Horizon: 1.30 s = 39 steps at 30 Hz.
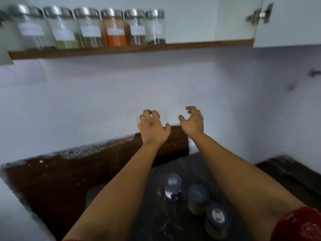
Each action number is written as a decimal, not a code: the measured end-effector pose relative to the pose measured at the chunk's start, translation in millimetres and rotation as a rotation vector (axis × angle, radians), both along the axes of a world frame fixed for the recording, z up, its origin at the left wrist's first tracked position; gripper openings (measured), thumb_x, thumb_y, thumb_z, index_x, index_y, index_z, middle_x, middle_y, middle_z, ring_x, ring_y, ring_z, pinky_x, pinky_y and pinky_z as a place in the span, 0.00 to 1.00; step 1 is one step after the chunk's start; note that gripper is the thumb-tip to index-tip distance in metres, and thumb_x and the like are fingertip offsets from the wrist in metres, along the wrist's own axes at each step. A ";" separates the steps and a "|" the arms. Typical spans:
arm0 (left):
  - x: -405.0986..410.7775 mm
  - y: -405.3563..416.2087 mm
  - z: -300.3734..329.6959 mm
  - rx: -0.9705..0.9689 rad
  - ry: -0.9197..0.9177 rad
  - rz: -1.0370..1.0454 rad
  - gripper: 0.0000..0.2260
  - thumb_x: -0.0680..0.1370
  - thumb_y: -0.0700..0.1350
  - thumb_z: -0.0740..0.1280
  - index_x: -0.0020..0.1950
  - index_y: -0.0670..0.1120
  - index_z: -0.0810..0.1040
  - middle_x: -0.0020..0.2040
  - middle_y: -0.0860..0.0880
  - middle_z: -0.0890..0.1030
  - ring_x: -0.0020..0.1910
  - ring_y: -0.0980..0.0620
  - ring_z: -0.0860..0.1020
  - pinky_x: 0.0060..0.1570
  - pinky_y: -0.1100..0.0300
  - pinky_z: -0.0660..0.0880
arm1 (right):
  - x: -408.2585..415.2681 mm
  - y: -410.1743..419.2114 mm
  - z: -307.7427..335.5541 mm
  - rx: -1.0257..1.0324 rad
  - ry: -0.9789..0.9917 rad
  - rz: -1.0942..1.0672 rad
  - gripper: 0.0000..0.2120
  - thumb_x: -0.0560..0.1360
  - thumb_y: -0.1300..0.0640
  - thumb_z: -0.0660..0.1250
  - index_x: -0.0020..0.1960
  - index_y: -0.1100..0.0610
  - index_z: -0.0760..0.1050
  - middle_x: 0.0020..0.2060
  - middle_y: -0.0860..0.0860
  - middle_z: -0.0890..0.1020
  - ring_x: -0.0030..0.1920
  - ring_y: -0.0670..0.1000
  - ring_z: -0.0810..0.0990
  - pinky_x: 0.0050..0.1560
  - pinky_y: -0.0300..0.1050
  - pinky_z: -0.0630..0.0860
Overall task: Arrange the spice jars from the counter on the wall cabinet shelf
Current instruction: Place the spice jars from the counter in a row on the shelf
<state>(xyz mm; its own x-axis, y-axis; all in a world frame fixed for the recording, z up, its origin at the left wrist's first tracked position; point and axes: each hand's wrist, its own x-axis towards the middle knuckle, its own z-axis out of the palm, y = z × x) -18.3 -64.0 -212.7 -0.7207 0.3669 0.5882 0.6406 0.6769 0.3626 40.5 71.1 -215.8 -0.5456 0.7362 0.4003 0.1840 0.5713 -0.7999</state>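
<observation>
My left hand [153, 126] and right hand [192, 121] are both raised, fingers curled and loose, grasping nothing. Three spice jars [198, 199] stand on the counter [156, 220] well below my hands, between my forearms, touching or nearly so. Six jars [90, 26] occupy the wall cabinet shelf [121, 49] above and left of my hands. Each jar's long axis is vertical, lid up. Risk: reaching down between clustered jars may knock a neighbour over; blur hides exact gaps.

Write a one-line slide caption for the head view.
Empty hands, left and right, raised; six jars on shelf, three on counter.
</observation>
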 end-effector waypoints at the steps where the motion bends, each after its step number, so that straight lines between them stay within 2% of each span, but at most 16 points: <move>1: 9.7 -4.3 -28.3 -0.027 -0.071 -0.017 0.21 0.73 0.57 0.66 0.59 0.45 0.71 0.63 0.44 0.67 0.62 0.43 0.66 0.55 0.49 0.68 | 12.2 1.5 -25.0 -0.052 -0.045 -0.022 0.21 0.76 0.52 0.66 0.67 0.52 0.69 0.63 0.54 0.74 0.65 0.55 0.70 0.63 0.50 0.72; 4: 39.1 -18.2 -105.6 -0.131 -0.305 -0.067 0.21 0.72 0.56 0.68 0.58 0.46 0.70 0.61 0.45 0.66 0.61 0.42 0.67 0.55 0.49 0.69 | 51.2 2.5 -85.2 -0.113 -0.226 -0.070 0.22 0.75 0.53 0.67 0.67 0.53 0.69 0.63 0.56 0.74 0.65 0.57 0.71 0.64 0.51 0.70; 7: 66.9 -30.2 -164.8 -0.296 -0.446 -0.131 0.25 0.73 0.56 0.68 0.64 0.45 0.68 0.63 0.44 0.66 0.63 0.42 0.66 0.58 0.48 0.70 | 88.4 -1.1 -130.0 -0.186 -0.407 -0.145 0.27 0.75 0.47 0.68 0.70 0.52 0.66 0.67 0.56 0.71 0.67 0.59 0.67 0.65 0.54 0.68; 10: 92.9 -39.6 -202.7 -0.412 -0.540 -0.234 0.29 0.74 0.58 0.68 0.69 0.46 0.65 0.66 0.43 0.64 0.65 0.43 0.65 0.61 0.48 0.71 | 124.7 -11.8 -163.5 -0.226 -0.672 -0.208 0.39 0.70 0.36 0.69 0.73 0.50 0.60 0.70 0.57 0.65 0.70 0.62 0.64 0.67 0.58 0.65; 13: 112.5 -43.4 -224.7 -0.458 -0.646 -0.317 0.25 0.73 0.57 0.68 0.63 0.47 0.67 0.65 0.44 0.65 0.64 0.43 0.66 0.61 0.47 0.72 | 156.2 -26.7 -195.5 -0.221 -0.977 -0.118 0.50 0.63 0.30 0.71 0.77 0.46 0.52 0.74 0.57 0.57 0.73 0.64 0.58 0.69 0.61 0.62; 15: 121.4 -42.4 -232.5 -0.478 -0.690 -0.354 0.24 0.72 0.56 0.69 0.63 0.47 0.67 0.64 0.44 0.66 0.64 0.43 0.66 0.60 0.47 0.72 | 172.4 -35.4 -213.2 -0.209 -1.100 -0.024 0.50 0.64 0.33 0.73 0.77 0.41 0.51 0.75 0.56 0.53 0.73 0.63 0.56 0.69 0.61 0.64; 17: 127.3 -41.6 -236.8 -0.503 -0.706 -0.379 0.25 0.72 0.56 0.69 0.63 0.46 0.67 0.64 0.44 0.66 0.64 0.44 0.66 0.60 0.47 0.72 | 182.0 -38.4 -223.4 -0.183 -1.131 0.071 0.47 0.66 0.42 0.75 0.77 0.39 0.52 0.75 0.55 0.52 0.73 0.63 0.57 0.69 0.59 0.67; 20: 127.1 -40.0 -235.4 -0.502 -0.699 -0.412 0.25 0.73 0.56 0.69 0.64 0.46 0.67 0.64 0.45 0.66 0.64 0.45 0.66 0.61 0.48 0.71 | 185.2 -35.7 -224.6 -0.205 -1.063 0.064 0.43 0.67 0.49 0.75 0.75 0.39 0.56 0.72 0.55 0.56 0.71 0.62 0.60 0.66 0.56 0.71; 23: 120.6 -40.1 -237.9 -0.527 -0.761 -0.438 0.24 0.72 0.57 0.71 0.62 0.49 0.67 0.63 0.49 0.70 0.64 0.47 0.67 0.63 0.46 0.70 | 184.9 -31.5 -221.4 -0.273 -0.922 -0.094 0.38 0.65 0.41 0.74 0.71 0.38 0.61 0.67 0.56 0.62 0.68 0.61 0.63 0.64 0.57 0.72; 25: 117.7 -38.1 -238.2 -0.479 -0.933 -0.447 0.25 0.70 0.61 0.71 0.60 0.51 0.68 0.60 0.52 0.75 0.61 0.50 0.70 0.63 0.46 0.70 | 182.3 -28.3 -212.4 -0.232 -0.817 -0.183 0.37 0.63 0.35 0.72 0.69 0.37 0.64 0.64 0.55 0.65 0.66 0.60 0.64 0.63 0.56 0.71; 28: 122.7 -29.1 -226.1 -0.031 -1.466 -0.342 0.35 0.70 0.73 0.59 0.66 0.48 0.68 0.62 0.47 0.78 0.58 0.49 0.75 0.61 0.47 0.71 | 176.0 -23.5 -190.4 -0.185 -0.599 -0.216 0.33 0.65 0.36 0.72 0.68 0.37 0.69 0.62 0.54 0.65 0.64 0.57 0.64 0.63 0.53 0.70; 30: 124.3 -21.5 -219.3 0.318 -1.832 -0.235 0.34 0.76 0.71 0.51 0.69 0.46 0.68 0.62 0.43 0.79 0.60 0.45 0.75 0.60 0.47 0.70 | 170.4 -17.6 -177.0 -0.318 -0.420 -0.150 0.32 0.66 0.39 0.74 0.68 0.39 0.71 0.60 0.53 0.65 0.61 0.54 0.66 0.63 0.50 0.70; 32: 124.7 -17.0 -213.3 0.489 -2.091 -0.239 0.40 0.75 0.73 0.48 0.68 0.42 0.70 0.61 0.38 0.79 0.61 0.40 0.75 0.58 0.47 0.72 | 167.2 -12.3 -167.9 -0.540 -0.180 -0.038 0.32 0.65 0.42 0.77 0.67 0.41 0.74 0.61 0.52 0.69 0.60 0.51 0.71 0.60 0.47 0.75; 35: 131.8 -11.2 -198.3 0.639 -2.293 -0.434 0.48 0.71 0.77 0.47 0.70 0.39 0.71 0.64 0.32 0.76 0.60 0.37 0.77 0.53 0.50 0.76 | 165.7 -8.0 -159.7 -0.753 0.128 0.068 0.27 0.67 0.48 0.77 0.65 0.48 0.76 0.59 0.54 0.78 0.57 0.55 0.79 0.51 0.49 0.81; 37: 133.6 -6.4 -185.2 0.788 -2.343 -0.582 0.46 0.71 0.75 0.53 0.70 0.38 0.72 0.65 0.32 0.75 0.54 0.39 0.81 0.52 0.55 0.77 | 164.5 -4.2 -154.6 -0.754 0.149 0.119 0.25 0.69 0.49 0.76 0.63 0.51 0.74 0.53 0.55 0.80 0.54 0.57 0.80 0.49 0.50 0.81; 39: 134.0 0.5 -171.6 0.928 -2.324 -0.673 0.42 0.70 0.71 0.60 0.65 0.36 0.77 0.60 0.32 0.78 0.45 0.43 0.83 0.44 0.58 0.81 | 163.7 0.9 -145.6 -0.805 0.173 0.155 0.29 0.64 0.43 0.76 0.60 0.53 0.73 0.54 0.57 0.79 0.56 0.60 0.80 0.47 0.51 0.81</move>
<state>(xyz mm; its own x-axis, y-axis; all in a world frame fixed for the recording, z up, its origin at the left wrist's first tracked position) 115.7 -63.5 -384.3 -0.1021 0.9043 -0.4144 -0.9372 0.0522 0.3449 204.2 72.0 -361.4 -0.6435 0.7546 -0.1281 -0.0130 -0.1781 -0.9839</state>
